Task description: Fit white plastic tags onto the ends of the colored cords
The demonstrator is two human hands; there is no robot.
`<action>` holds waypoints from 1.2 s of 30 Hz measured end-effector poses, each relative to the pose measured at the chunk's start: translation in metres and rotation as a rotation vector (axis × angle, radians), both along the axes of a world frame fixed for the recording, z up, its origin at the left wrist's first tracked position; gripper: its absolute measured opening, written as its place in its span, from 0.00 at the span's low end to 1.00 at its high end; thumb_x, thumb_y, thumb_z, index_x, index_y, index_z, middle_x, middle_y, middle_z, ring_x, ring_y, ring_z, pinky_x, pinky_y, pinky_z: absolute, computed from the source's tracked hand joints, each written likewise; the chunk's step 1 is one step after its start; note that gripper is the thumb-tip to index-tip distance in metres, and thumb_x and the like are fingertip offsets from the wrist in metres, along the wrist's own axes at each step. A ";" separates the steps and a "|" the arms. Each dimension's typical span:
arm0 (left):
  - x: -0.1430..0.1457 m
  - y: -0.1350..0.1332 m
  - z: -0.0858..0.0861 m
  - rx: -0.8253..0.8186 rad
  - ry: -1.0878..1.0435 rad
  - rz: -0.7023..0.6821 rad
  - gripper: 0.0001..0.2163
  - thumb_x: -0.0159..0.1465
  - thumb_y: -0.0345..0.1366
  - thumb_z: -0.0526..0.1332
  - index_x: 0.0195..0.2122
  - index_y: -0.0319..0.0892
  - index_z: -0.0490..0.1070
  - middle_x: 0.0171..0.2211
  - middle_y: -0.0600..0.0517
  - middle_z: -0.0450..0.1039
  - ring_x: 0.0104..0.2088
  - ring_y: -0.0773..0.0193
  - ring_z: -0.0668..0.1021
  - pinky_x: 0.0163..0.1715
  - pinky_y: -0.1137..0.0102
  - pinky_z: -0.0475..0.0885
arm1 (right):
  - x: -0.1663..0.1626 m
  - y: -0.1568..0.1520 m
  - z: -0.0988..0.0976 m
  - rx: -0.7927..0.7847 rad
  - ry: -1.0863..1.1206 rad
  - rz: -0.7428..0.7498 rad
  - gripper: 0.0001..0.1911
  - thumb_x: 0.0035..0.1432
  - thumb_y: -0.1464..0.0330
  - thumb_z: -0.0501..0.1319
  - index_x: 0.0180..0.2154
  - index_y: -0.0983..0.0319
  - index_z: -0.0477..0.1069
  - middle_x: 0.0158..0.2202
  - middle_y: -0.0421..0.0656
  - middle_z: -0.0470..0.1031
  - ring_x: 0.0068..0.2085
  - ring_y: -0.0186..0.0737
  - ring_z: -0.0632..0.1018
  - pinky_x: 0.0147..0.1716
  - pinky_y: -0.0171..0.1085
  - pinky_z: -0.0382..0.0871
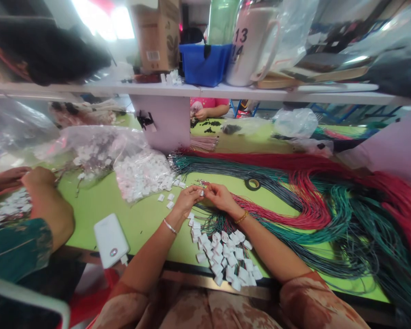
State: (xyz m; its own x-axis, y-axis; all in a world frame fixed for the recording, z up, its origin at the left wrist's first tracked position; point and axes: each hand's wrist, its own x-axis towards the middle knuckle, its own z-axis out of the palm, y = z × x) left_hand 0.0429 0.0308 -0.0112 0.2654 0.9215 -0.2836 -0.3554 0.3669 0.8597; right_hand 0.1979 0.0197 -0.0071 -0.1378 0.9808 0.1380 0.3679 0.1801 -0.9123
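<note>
Both hands (187, 200) (220, 197) pinch closed on a white connector (202, 193), green table (150, 224) below, shelf (205, 92) beyond.

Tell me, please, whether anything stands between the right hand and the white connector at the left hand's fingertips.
Nothing visible does; the white connector is at the left hand, close beside the right hand.

Wires (315, 210) red, grn, dk gray; connectors (231, 259) wht; tabletop (85, 205) yel-grn; bin (205, 68) blue
</note>
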 end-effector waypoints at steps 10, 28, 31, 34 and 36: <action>-0.006 0.001 0.007 0.011 0.013 -0.027 0.12 0.47 0.34 0.72 0.31 0.35 0.75 0.33 0.48 0.77 0.31 0.70 0.76 0.37 0.73 0.73 | 0.012 0.006 -0.001 -0.053 -0.019 0.155 0.14 0.53 0.60 0.58 0.25 0.65 0.67 0.22 0.36 0.61 0.25 0.29 0.60 0.25 0.30 0.54; 0.039 -0.091 0.031 1.335 0.486 -0.718 0.09 0.61 0.42 0.60 0.30 0.42 0.73 0.30 0.45 0.75 0.32 0.60 0.75 0.37 0.67 0.67 | -0.014 -0.020 0.007 0.056 -0.421 0.430 0.05 0.53 0.69 0.59 0.27 0.64 0.69 0.24 0.39 0.69 0.26 0.31 0.65 0.27 0.32 0.57; 0.044 -0.095 0.025 1.488 0.562 -0.690 0.12 0.62 0.45 0.58 0.28 0.43 0.73 0.27 0.45 0.74 0.29 0.61 0.73 0.33 0.68 0.66 | -0.019 -0.023 -0.008 0.145 -0.565 0.352 0.03 0.55 0.70 0.58 0.31 0.64 0.69 0.29 0.43 0.70 0.28 0.34 0.66 0.29 0.34 0.58; 0.040 -0.086 0.031 1.499 0.650 -0.596 0.13 0.62 0.47 0.58 0.29 0.43 0.73 0.28 0.44 0.74 0.31 0.59 0.74 0.34 0.66 0.67 | -0.017 -0.022 -0.017 0.145 -0.633 0.361 0.05 0.58 0.70 0.55 0.31 0.61 0.69 0.30 0.45 0.69 0.29 0.38 0.68 0.30 0.38 0.60; 0.027 -0.072 0.039 1.368 0.830 -0.456 0.13 0.63 0.44 0.56 0.29 0.43 0.73 0.29 0.43 0.74 0.33 0.58 0.74 0.36 0.65 0.68 | -0.016 -0.022 -0.018 0.128 -0.646 0.376 0.05 0.58 0.70 0.56 0.31 0.60 0.69 0.28 0.46 0.69 0.30 0.42 0.70 0.31 0.39 0.61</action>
